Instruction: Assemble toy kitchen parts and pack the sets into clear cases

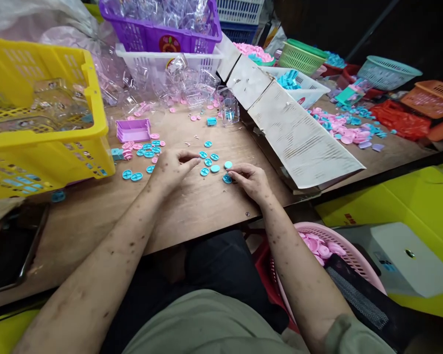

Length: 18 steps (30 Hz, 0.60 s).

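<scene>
Small oval blue plastic pieces with a cross-shaped pattern lie loosely grouped on the wooden table, among them a blue oval piece between my hands. My left hand is closed, thumb and forefinger drawn together beside another blue piece; whether anything sits between the tips is hidden. On the right, my right hand pinches the edge of a blue oval disc at the tabletop. Just above those fingertips is a smooth-faced blue disc. More blue and pink ovals lie left of my left hand.
A yellow basket of clear plastic parts stands at left, near a purple tray and a phone. A cardboard divider borders the right side. Purple basket and clear cases sit behind; a pink basket is below right.
</scene>
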Available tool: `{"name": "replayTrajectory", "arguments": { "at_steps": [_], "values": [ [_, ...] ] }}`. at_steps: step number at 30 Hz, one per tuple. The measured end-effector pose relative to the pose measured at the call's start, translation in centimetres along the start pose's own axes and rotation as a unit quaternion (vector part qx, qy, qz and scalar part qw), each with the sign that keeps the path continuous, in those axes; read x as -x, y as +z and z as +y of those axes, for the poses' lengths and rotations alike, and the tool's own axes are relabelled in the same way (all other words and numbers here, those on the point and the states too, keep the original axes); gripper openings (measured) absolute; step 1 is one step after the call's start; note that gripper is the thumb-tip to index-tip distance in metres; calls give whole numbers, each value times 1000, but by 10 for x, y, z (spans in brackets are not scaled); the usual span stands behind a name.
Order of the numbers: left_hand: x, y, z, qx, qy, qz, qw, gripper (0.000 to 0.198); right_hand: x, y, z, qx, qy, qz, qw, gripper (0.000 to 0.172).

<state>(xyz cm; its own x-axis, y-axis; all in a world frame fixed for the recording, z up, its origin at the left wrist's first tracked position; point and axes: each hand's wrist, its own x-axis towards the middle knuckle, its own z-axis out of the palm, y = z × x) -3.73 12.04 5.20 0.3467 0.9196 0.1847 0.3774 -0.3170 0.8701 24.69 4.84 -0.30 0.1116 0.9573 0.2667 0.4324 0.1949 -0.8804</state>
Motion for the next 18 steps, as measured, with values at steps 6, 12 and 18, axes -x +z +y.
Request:
{"name": "replayTrajectory", "arguments": {
  "at_steps": [6,12,18],
  "values": [
    [-20,13,-6,-9,8,-34,999,18,2,3,5,-41,29,12,999,56],
    [-20,21,-14,-70,46,-72,994,18,-1,3,6,-49,39,25,998,64],
    [-20,31,-16,-88,66,-60,992,15,-1,0,-3,-54,74,17,996,60]
  ]
}}
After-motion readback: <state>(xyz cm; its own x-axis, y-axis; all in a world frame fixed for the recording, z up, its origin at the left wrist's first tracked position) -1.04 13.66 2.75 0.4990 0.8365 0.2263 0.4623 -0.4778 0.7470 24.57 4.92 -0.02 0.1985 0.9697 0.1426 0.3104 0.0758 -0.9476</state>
